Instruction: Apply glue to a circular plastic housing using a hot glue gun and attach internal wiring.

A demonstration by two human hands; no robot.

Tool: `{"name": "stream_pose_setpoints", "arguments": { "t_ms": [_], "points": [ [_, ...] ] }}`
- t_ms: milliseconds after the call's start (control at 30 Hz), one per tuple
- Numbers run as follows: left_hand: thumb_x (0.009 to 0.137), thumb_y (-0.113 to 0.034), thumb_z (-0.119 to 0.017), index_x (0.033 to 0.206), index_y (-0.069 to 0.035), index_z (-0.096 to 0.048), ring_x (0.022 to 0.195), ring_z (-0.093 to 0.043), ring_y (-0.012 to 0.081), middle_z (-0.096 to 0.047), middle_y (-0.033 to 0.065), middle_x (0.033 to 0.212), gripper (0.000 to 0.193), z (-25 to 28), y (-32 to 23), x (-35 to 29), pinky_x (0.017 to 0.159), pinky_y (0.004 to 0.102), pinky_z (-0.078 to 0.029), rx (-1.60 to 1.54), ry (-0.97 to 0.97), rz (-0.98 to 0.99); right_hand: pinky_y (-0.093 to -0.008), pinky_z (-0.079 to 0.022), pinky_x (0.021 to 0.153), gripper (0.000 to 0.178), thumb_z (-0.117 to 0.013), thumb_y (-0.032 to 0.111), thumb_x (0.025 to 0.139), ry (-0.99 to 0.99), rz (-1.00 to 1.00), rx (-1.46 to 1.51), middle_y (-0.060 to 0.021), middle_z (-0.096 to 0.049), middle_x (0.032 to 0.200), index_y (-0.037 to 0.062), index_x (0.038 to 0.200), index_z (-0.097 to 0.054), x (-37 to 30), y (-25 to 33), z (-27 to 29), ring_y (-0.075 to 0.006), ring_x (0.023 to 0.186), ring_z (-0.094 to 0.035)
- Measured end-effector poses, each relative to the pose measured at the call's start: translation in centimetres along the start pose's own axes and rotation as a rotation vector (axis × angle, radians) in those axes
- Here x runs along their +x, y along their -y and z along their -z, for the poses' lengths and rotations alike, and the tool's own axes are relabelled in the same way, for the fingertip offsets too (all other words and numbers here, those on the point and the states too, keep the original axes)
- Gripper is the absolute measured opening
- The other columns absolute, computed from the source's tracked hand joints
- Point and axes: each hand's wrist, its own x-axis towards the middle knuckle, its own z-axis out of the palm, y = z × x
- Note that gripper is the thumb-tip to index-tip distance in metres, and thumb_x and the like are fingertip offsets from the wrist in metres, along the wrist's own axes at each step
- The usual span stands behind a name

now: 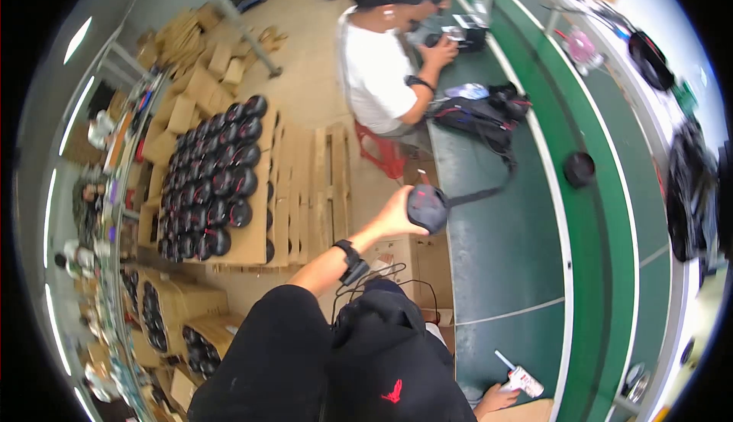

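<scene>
My left hand (398,213), with a black watch on the wrist, reaches out ahead and grips a black rounded piece (427,210) with small red marks. A dark strap (481,195) runs from beside this piece toward a black bag (477,116) on the bench; whether the two are joined I cannot tell. By the lower edge my right hand (498,399) is closed on a white bottle (525,382) with a thin nozzle, close above the bench. Most of that forearm is hidden behind my black top.
A long green bench (496,269) runs along my right, with a black round part (579,169) farther over. Ahead, a seated co-worker (382,71) handles a device. Rows of shiny black domes (210,170) stand on cardboard over a wooden pallet (330,185) at left.
</scene>
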Motion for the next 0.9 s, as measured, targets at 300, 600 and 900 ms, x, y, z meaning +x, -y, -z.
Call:
{"name": "stream_pose_setpoints", "arguments": {
  "t_ms": [300, 600, 900],
  "points": [
    [0.058, -0.019, -0.094, 0.135, 0.002, -0.041, 0.119, -0.055, 0.0235, -0.054, 0.0149, 0.129, 0.096, 18.4, 24.8, -21.8, 0.103, 0.0388, -0.044, -0.313, -1.007, 0.561, -0.049, -0.052, 0.079, 0.056, -0.068, 0.044, 0.084, 0.075, 0.058, -0.003, -0.0185, -0.067, 0.101, 0.0099, 0.126, -0.054, -2.3, 5.4, 3.1, -0.0351, 0.089, -0.066],
    [0.05, -0.046, -0.093, 0.148, -0.004, -0.029, 0.127, -0.049, 0.0383, -0.044, 0.0259, 0.14, 0.124, 23.7, 35.5, -37.2, 0.106, 0.0466, -0.044, 0.258, -1.275, 1.344, -0.061, -0.047, 0.087, 0.059, -0.067, 0.05, 0.085, 0.746, 0.01, 0.536, -0.0177, -0.064, 0.118, 0.0178, 0.132, -0.051, 3.0, 8.6, 5.5, -0.0389, 0.098, -0.065],
    [0.069, -0.025, -0.083, 0.14, -0.006, -0.041, 0.13, -0.048, 0.0281, -0.051, 0.0152, 0.137, 0.084, 23.5, 42.5, -43.3, 0.11, 0.0388, -0.04, 0.078, -1.334, 0.856, -0.0299, -0.052, 0.048, 0.031, -0.055, 0.023, 0.095, 1.196, 0.554, 0.474, -0.0082, -0.067, 0.094, 0.0091, 0.123, -0.055, 6.6, 25.9, 0.9, -0.0177, 0.071, -0.066]
  ]
}}
